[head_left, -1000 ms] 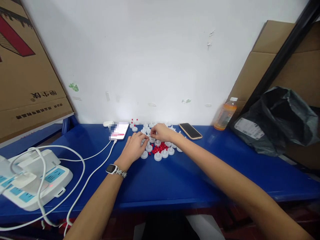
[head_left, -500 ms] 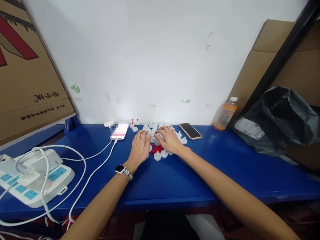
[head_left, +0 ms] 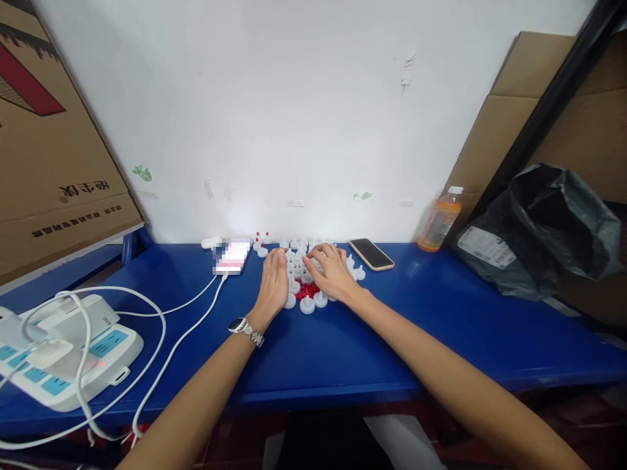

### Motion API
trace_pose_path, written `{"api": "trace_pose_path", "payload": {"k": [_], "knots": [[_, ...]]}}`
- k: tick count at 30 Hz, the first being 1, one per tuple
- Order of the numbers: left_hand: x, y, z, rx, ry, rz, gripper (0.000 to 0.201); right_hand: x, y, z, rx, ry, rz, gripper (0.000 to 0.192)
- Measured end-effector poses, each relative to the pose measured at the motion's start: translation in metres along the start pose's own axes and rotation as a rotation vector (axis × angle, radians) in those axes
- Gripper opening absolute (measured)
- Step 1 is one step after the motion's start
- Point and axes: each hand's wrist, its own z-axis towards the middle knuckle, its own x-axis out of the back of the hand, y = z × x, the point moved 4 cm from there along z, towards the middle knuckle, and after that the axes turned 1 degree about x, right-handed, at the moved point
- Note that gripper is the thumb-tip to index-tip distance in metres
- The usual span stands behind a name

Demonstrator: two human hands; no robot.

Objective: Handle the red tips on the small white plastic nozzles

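Blue-topped counter along a white wall, big brown cardboard box leaning at far left, more flat cardboard and a black plastic bag with a shipping label at far right. White power strip with blue sockets sits at the near left edge, white cables looping from it across the counter to a white phone with a lit screen near the wall. Both hands lie palm-down at mid-counter over a cluster of small white round plastic caps mixed with tiny red plastic pieces. Left hand (watch on the wrist) has its fingers spread flat over the left side of the pile, nothing visibly gripped. Right hand rests on the right side, fingers slightly curled onto the caps; cannot tell if one is pinched underneath. Judgement: the work looks like sorting or picking parts out of the pile, so light fingertip pressure and lifting one piece at a time would keep the rest from scattering. A few caps with red tips stand apart near the wall, just left of the pile. Dark phone in a tan case lies just right of the pile, close to the right hand, easy to nudge. Orange drink bottle with a white cap stands farther right by the wall, well apart. The charging cable runs near the left forearm, could snag.
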Motion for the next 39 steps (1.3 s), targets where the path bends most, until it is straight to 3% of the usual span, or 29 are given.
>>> {"api": "trace_pose_path", "payload": {"k": [3,8,15,21,25,29,34,37,39], "knots": [[0.004,-0.007,0.001,0.063,-0.004,0.002,0.059,0.012,-0.018,-0.008,0.142,-0.008,0.026,0.027],[-0.001,-0.009,-0.001,0.049,-0.045,-0.017,0.057,0.02,-0.04,-0.031,0.363,-0.2,0.049,0.017],[-0.016,-0.01,-0.009,-0.019,-0.148,0.111,0.057,0.016,-0.034,-0.04,0.319,-0.264,0.139,0.01],[-0.018,-0.01,-0.008,0.012,-0.129,0.073,0.058,0.018,-0.03,-0.038,0.278,-0.23,0.115,0.008],[-0.001,-0.011,-0.001,0.013,-0.008,0.03,0.055,0.021,-0.027,-0.038,0.239,-0.183,0.136,0.01],[0.029,-0.005,0.003,-0.054,0.112,0.156,0.039,0.025,-0.024,-0.037,0.2,-0.136,0.189,0.009],[0.043,-0.004,-0.006,-0.022,-0.104,0.286,0.034,0.025,-0.015,-0.022,0.116,-0.047,0.248,0.012],[0.042,-0.011,-0.013,0.004,-0.219,0.397,0.036,0.013,-0.009,0.007,0.079,-0.03,0.259,0.009],[0.04,-0.017,-0.015,-0.006,-0.265,0.47,0.034,-0.003,-0.008,0.034,0.065,-0.085,0.242,0.01]]}}
